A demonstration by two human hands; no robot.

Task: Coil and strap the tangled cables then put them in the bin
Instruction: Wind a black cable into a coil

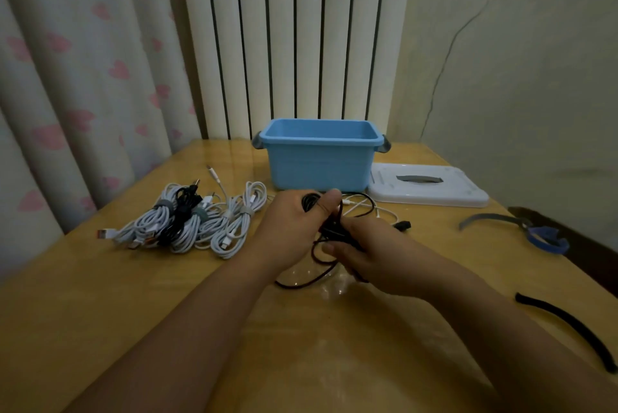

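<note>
My left hand [297,225] pinches the gathered loops of the black cable [329,228] over the table [167,295], in front of the blue bin [319,155]. It looks light, limp and springy. My right hand [371,255] grips its trailing length to feed loops.

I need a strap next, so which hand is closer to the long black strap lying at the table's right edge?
Right. The right hand, gripping the dark cable, sits left of the long black strap, with bare table between. The left hand is farther left, beyond it.
</note>
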